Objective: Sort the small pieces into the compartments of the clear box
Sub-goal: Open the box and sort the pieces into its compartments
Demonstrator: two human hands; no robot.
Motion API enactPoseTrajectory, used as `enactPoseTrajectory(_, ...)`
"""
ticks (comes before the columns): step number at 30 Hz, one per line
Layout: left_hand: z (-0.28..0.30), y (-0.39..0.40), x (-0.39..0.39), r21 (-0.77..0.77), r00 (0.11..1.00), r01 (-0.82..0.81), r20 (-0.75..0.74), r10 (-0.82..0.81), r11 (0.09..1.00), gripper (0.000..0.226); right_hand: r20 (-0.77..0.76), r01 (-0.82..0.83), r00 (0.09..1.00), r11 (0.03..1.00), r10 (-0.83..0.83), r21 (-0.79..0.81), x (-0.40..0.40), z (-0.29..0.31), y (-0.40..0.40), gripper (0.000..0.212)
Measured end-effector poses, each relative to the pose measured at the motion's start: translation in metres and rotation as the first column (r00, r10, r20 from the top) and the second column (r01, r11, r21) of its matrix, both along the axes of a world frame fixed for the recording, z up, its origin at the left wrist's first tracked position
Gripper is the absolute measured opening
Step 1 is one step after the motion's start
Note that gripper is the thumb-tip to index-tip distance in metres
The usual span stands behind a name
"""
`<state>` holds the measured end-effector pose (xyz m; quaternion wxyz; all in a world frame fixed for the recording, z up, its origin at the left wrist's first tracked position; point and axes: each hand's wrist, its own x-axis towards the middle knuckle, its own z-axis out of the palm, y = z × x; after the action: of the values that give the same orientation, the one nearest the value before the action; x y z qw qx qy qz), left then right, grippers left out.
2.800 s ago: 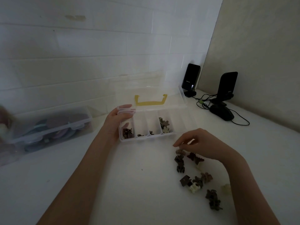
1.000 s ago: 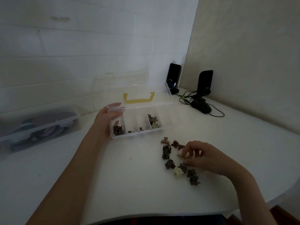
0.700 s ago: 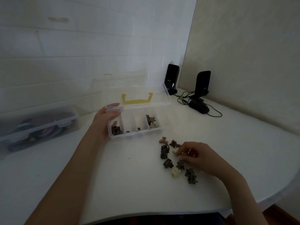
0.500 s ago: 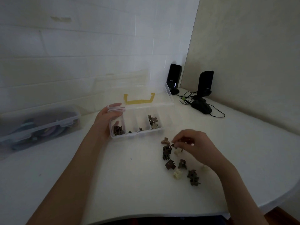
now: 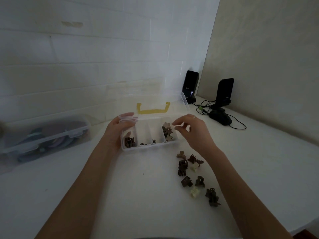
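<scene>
The clear box [image 5: 148, 147] lies open on the white table, its lid with a yellow handle [image 5: 152, 110] folded back. My left hand [image 5: 119, 130] grips the box's left end. Dark brown clips [image 5: 129, 142] fill the leftmost compartment, and the two middle ones hold a few dark pieces. The fourth holds beige and brown flower-shaped pieces [image 5: 167, 133]. My right hand [image 5: 191, 131] hovers over the box's right end, its fingers loosely spread beside a light flower piece [image 5: 166, 125]. Several loose brown and cream clips [image 5: 189, 169] lie in front of the box.
A clear lidded container [image 5: 44, 135] with round items stands at the left by the wall. Two black speakers [image 5: 189, 87] [image 5: 224, 91], a black mouse [image 5: 221, 117] and cables occupy the back right corner. The table's curved edge [image 5: 307, 223] runs at the lower right.
My right hand has risen from the loose pile and moved up to the box's right end. A light flower piece now lies on top of the fourth compartment's pile. The left hand stayed put.
</scene>
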<state>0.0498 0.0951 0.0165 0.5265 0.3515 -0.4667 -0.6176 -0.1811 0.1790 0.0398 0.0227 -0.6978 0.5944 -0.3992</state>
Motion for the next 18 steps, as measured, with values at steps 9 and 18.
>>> enactPoseTrajectory(9,0.001,0.000,0.000,0.008,1.000,-0.002,-0.002,0.002,1.000,0.026,0.089,-0.078,0.994,0.985,0.064,0.156,-0.034,-0.009,0.045,0.030)
enactPoseTrajectory(18,0.000,-0.001,-0.001,0.017,1.000,-0.002,0.003,0.002,1.000,0.026,0.059,-0.197,0.980,0.942,0.188,0.271,-0.030,-0.022,0.069,0.025)
